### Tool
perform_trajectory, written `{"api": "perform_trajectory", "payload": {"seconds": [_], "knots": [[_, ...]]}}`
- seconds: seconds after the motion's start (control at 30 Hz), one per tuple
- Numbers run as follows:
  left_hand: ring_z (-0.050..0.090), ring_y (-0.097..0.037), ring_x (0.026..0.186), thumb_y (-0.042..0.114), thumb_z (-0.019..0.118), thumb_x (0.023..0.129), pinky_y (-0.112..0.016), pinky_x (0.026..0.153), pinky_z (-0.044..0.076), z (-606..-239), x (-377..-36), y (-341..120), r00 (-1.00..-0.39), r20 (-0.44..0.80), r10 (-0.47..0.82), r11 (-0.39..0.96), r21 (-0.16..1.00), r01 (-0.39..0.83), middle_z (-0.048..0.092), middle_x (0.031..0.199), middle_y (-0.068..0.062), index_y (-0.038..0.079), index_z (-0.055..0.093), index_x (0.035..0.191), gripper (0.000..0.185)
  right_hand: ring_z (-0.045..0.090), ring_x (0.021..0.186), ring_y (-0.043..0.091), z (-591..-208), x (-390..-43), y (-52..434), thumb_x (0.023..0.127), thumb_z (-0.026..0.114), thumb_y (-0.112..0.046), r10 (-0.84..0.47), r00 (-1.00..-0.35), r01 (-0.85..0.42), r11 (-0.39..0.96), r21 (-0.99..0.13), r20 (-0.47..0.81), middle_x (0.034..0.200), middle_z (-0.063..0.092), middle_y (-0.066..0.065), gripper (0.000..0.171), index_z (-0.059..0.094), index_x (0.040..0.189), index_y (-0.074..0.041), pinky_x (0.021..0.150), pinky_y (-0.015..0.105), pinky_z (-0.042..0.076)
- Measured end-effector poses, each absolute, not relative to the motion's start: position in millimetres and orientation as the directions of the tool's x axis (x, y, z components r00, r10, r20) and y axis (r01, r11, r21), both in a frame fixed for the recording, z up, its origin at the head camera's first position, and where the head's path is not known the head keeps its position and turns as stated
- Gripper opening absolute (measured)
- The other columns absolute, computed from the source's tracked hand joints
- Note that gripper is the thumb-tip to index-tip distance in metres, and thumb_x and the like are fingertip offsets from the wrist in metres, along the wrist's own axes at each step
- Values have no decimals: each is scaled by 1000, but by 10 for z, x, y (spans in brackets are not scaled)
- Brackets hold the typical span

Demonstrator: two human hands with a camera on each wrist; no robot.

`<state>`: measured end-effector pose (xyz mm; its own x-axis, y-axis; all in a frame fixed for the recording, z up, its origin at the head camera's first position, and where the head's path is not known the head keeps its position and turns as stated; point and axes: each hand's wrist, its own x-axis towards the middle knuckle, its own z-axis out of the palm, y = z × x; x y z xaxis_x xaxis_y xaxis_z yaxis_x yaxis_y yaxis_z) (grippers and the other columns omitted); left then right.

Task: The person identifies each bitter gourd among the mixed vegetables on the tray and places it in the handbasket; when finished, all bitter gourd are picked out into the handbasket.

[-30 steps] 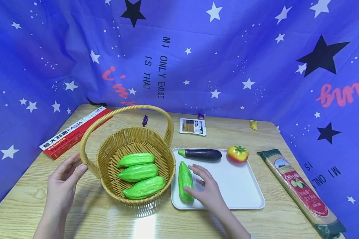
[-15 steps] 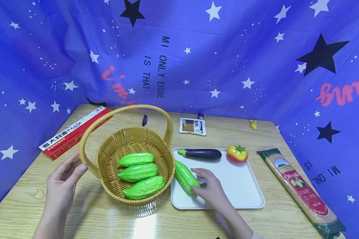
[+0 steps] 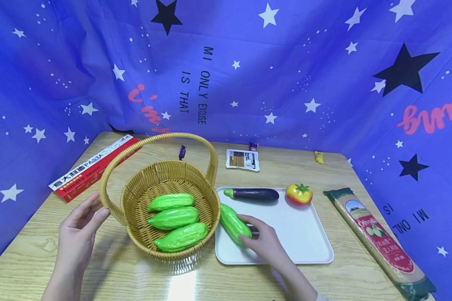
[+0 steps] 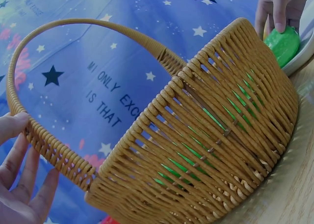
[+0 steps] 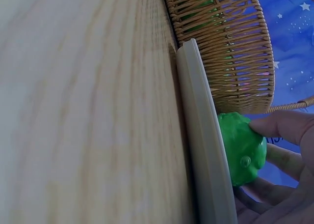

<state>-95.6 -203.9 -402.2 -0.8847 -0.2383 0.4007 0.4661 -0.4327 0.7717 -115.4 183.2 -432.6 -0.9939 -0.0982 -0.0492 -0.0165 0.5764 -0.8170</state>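
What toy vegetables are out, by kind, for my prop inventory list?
Green gourds: 4, three in the basket and one on the tray under the right hand
Eggplant: 1
Tomato: 1
Total: 6

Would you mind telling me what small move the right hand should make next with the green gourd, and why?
Probably lift it. The right hand already grips the green gourd at the tray edge beside the basket, where three like it lie, and the left hand touches the handle.
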Motion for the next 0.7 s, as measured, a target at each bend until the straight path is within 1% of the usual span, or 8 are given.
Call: {"api": "perform_trajectory", "payload": {"seconds": [0.1, 0.33, 0.5, 0.7], "knots": [[65, -13, 105, -24, 43, 86, -20, 92, 53, -4023, -953, -2039, -886, 395, -244, -433, 773, 464, 69, 113, -7, -9, 52, 127, 45, 66, 92, 18, -4329, -1153, 1841, 75, 74, -9, -75, -996, -2, 575, -818, -51, 118, 65, 10, 52, 61, 124, -20, 75, 21, 56], [65, -13, 105, -24, 42, 86, -19, 92, 53, -4024, -951, -2040, -881, 409, -237, -444, 761, 473, 69, 113, -8, -9, 52, 127, 44, 64, 92, 16, -4304, -1152, 1875, 76, 73, -8, -43, -999, 0, 569, -822, -29, 118, 64, 8, 51, 62, 124, -22, 76, 19, 55], [65, -12, 105, -24, 43, 87, -19, 92, 53, -4017, -948, -2036, -882, 405, -239, -433, 769, 471, 69, 113, -7, -9, 52, 127, 44, 63, 98, 18, -4276, -1152, 1899, 77, 73, -8, -47, -999, -24, 572, -820, -3, 120, 64, 7, 50, 62, 124, -21, 80, 19, 55], [65, -12, 105, -23, 43, 87, -19, 92, 53, -4011, -952, -2032, -885, 398, -241, -425, 777, 465, 69, 113, -7, -9, 52, 127, 44, 60, 107, 22, -4241, -1149, 1927, 78, 72, -6, -53, -998, -46, 555, -831, 20, 121, 64, 8, 48, 63, 123, -20, 84, 23, 56]]}}
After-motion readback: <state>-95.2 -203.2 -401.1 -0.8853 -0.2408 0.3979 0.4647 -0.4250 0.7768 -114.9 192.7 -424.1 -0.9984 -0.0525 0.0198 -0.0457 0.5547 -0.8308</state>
